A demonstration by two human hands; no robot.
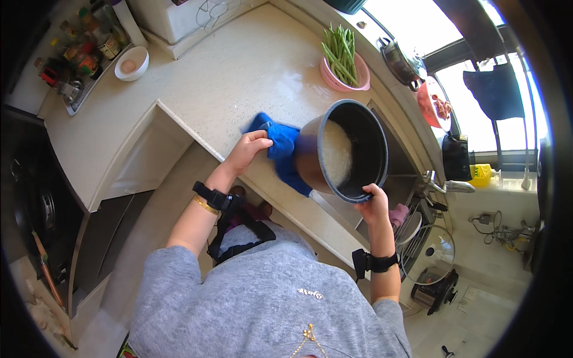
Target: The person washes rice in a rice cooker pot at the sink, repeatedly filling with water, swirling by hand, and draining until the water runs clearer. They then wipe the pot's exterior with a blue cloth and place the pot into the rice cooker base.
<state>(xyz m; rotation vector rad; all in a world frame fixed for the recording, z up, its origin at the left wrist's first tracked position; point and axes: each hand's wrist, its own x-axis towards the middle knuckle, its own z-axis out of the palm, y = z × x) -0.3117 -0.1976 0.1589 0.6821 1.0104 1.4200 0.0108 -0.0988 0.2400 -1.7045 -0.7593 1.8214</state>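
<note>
My right hand grips the rim of a dark inner pot of a rice cooker, which is tilted so that its mouth faces right. Whitish rice, seemingly in cloudy water, lies along the inside. Pinched between the thumb and fingers of my left hand is a blue cloth. Part of that cloth rests on the countertop, and part runs beneath or behind the pot. Whether the cloth touches the pot's wall cannot be made out.
Beyond the pot stands a pink basket of green beans. The sink and its faucet are at right, near a dish rack and a glass lid. A white bowl with an egg sits at upper left.
</note>
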